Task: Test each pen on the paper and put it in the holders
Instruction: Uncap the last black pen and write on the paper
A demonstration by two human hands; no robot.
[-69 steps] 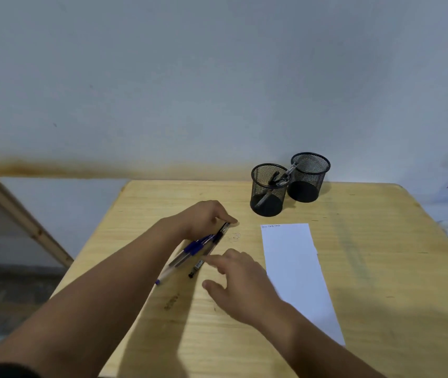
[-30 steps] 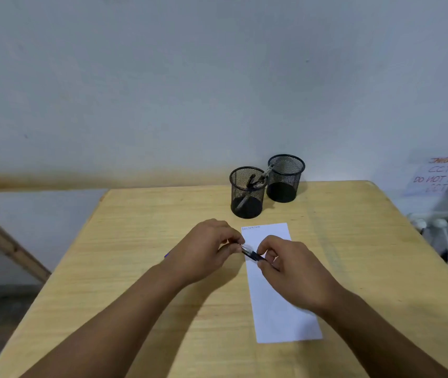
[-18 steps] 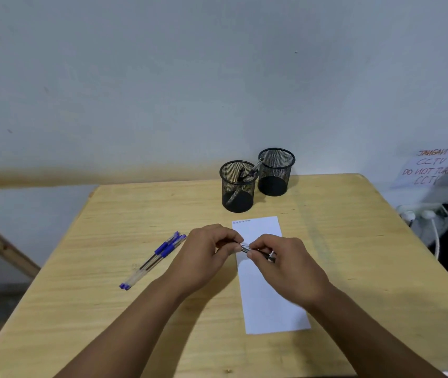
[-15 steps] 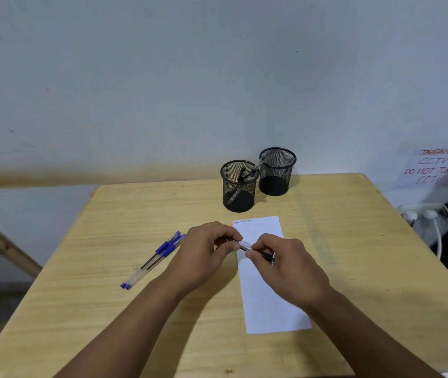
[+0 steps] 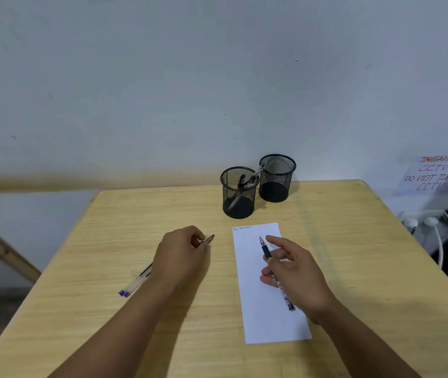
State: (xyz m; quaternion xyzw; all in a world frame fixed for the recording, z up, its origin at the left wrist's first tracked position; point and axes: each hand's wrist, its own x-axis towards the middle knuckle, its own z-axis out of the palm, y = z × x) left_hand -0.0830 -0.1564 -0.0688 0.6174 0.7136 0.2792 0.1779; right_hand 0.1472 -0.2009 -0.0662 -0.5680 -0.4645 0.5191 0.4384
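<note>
My right hand holds an uncapped black pen above the white strip of paper, tip pointing away from me. My left hand pinches the pen's clear cap just left of the paper. Two blue pens lie on the table, partly hidden under my left forearm. Two black mesh holders stand at the back: the left holder has pens leaning in it, and the right holder looks empty.
The wooden table ends at a white wall. A small line of writing marks the paper's top edge. A handwritten notice and plugs with cables sit beyond the table's right edge.
My hands have pulled apart: the cap came off the black pen and went left with my left hand. My right hand now holds the bare pen over the paper.
</note>
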